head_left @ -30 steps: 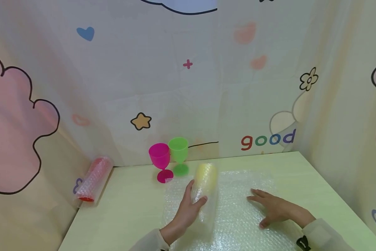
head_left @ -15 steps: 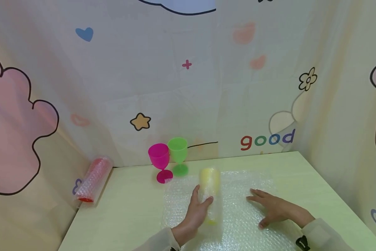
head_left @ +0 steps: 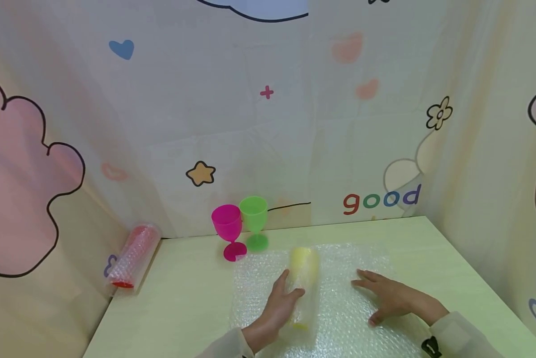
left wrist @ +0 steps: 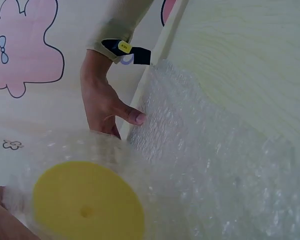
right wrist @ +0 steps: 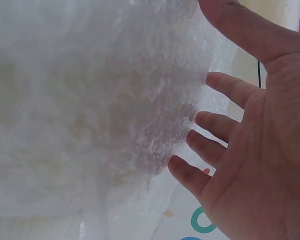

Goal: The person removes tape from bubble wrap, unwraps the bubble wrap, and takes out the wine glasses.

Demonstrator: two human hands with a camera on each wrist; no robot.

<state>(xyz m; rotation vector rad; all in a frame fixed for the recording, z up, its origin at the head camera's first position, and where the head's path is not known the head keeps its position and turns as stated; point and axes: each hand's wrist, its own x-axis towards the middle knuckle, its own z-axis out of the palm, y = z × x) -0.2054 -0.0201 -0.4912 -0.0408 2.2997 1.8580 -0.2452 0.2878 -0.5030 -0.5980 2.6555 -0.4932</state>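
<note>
Watching remotely, I am seeing clear bubble wrap [head_left: 348, 318] spreading nearest me over the pale table [head_left: 169, 308]. My right hand [head_left: 386, 296] is lying with its fingers released and spread, touching the sheet to the right. My left hand [head_left: 272, 308] is grasping a wrapped yellow bundle [head_left: 304, 273], thumb on top, above the sheet's middle; I cannot tell whether it is fully resting there. I am judging this a rolling step: the right should be pinning the film lightly, the left turning the bundle squarely, snug without crushing bubbles. Farther back, a magenta goblet [head_left: 227, 223] and a green goblet [head_left: 253, 214] are standing upright; at far left, a wrapped red bundle [head_left: 135, 253] is lying along the table's edge.
</note>
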